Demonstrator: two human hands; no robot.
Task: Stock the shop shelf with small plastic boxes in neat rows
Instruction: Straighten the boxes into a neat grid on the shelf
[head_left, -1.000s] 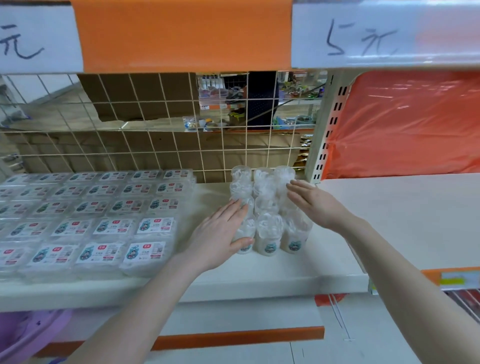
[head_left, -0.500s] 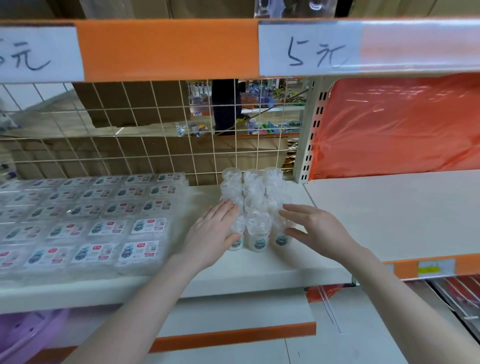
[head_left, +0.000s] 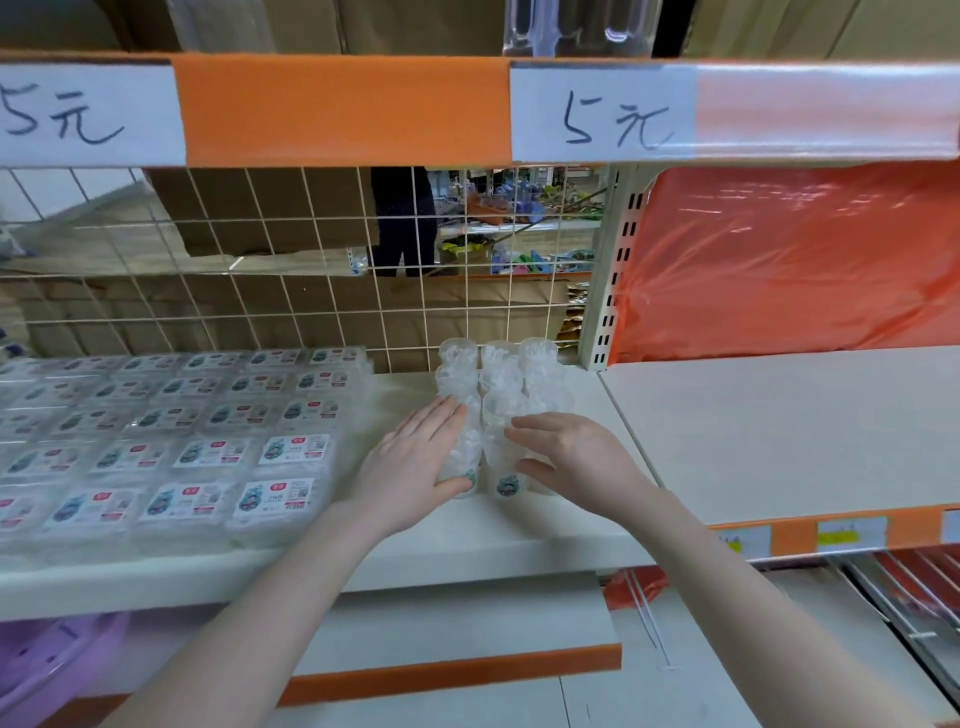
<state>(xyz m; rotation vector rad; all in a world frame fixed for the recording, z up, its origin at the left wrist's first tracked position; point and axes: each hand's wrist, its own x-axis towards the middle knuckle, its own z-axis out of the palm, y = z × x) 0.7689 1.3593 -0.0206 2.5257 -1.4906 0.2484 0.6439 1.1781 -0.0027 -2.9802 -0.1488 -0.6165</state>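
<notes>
Both hands bracket the front of the tub block: the left hand (head_left: 415, 462) lies flat, fingers straight, against its left side, while the right hand (head_left: 571, 457) curves loosely over the front-right tubs (head_left: 506, 467) — neither truly grips. They stand near the shelf (head_left: 467, 530) front, beside the flat boxes (head_left: 291, 457). Uneven squeezing could topple a light tub or skew the rows — likely toward the edge.

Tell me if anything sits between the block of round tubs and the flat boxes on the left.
Only the left hand, pressed flat against the round tubs. Beyond it, bare shelf runs to the flat boxes. The right hand is on the tubs' other side.
</notes>
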